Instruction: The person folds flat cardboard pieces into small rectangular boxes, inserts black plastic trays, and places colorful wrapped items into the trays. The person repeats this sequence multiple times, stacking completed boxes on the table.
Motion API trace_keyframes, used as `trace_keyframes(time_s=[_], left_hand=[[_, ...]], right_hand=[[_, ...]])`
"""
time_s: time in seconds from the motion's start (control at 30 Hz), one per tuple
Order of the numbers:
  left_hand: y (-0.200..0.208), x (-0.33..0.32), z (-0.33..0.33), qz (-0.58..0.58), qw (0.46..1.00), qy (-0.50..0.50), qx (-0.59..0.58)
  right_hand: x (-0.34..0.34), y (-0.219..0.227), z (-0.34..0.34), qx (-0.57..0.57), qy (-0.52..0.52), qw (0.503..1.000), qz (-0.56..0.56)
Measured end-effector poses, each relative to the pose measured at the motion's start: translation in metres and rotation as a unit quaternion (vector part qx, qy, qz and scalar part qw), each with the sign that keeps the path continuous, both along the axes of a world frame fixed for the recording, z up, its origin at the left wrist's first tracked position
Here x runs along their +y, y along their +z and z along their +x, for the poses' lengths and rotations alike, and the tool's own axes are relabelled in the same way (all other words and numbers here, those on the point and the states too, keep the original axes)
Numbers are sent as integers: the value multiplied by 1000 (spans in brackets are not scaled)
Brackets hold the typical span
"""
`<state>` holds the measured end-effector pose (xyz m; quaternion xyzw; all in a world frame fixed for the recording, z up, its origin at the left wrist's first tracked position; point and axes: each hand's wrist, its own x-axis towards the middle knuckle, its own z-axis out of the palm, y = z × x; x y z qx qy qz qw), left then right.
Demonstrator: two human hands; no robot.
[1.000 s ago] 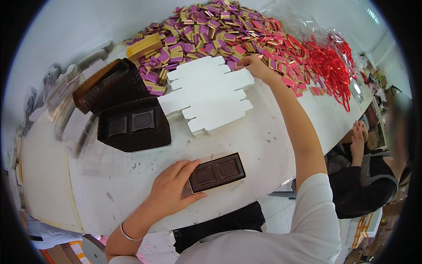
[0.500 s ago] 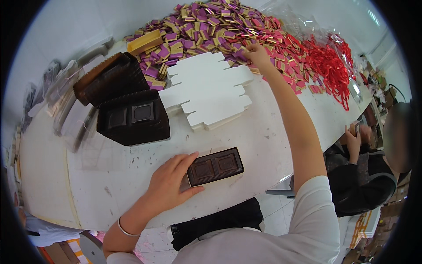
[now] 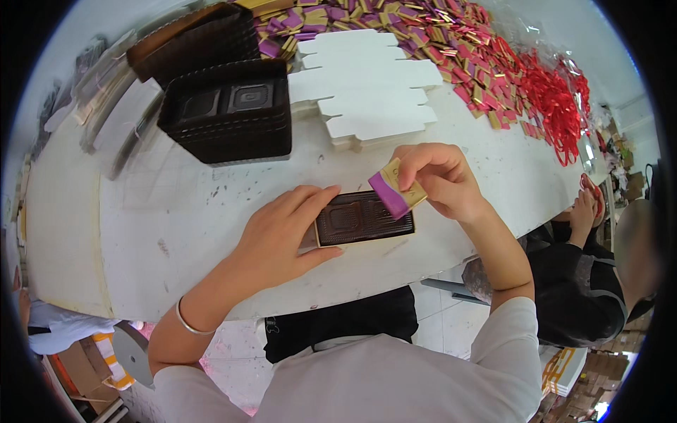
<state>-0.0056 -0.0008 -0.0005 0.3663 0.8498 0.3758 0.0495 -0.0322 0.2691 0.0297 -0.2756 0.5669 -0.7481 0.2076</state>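
A small, narrow box with a dark brown plastic tray inside (image 3: pixel 347 220) lies on the white table in front of me. The tray has two square hollows with no piece in the left one. Round the box's left end, my left hand (image 3: pixel 285 229) grips it between thumb and fingers. My right hand (image 3: pixel 448 185) pinches a flat purple-and-gold wrapped piece (image 3: pixel 390 190), tilted just over the tray's right hollow and partly covering it. From this view I cannot tell whether the piece touches the tray.
Stacked dark plastic trays (image 3: pixel 229 116) stand at the left, with more trays (image 3: pixel 201 42) behind. Flat white cardboard blanks (image 3: pixel 367 84) lie at centre back. Beyond are heaped purple, gold and red wrapped pieces (image 3: pixel 423 32) and red ribbons (image 3: pixel 553 106). A co-worker (image 3: pixel 575 282) sits at right.
My right hand has come back from the heap to the box, bringing a purple-and-gold wrapped piece. My left hand stays on the box. The view has shifted, so the table items appear higher.
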Motion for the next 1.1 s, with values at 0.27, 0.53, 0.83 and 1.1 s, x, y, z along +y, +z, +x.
trace_keyframes(time_s=[0.27, 0.53, 0.83, 1.1], left_hand=[[-2, 3, 6, 13, 999, 47, 19], [-9, 2, 4, 21, 999, 41, 10], [-8, 3, 4, 29, 999, 40, 10], [-3, 2, 2, 27, 999, 30, -23]], right_hand=[[-30, 7, 40, 501, -131, 801, 301], [-39, 11, 38, 215, -101, 919, 315], [-53, -13, 32, 355, -133, 863, 335], [-51, -12, 32, 341, -106, 852, 383]])
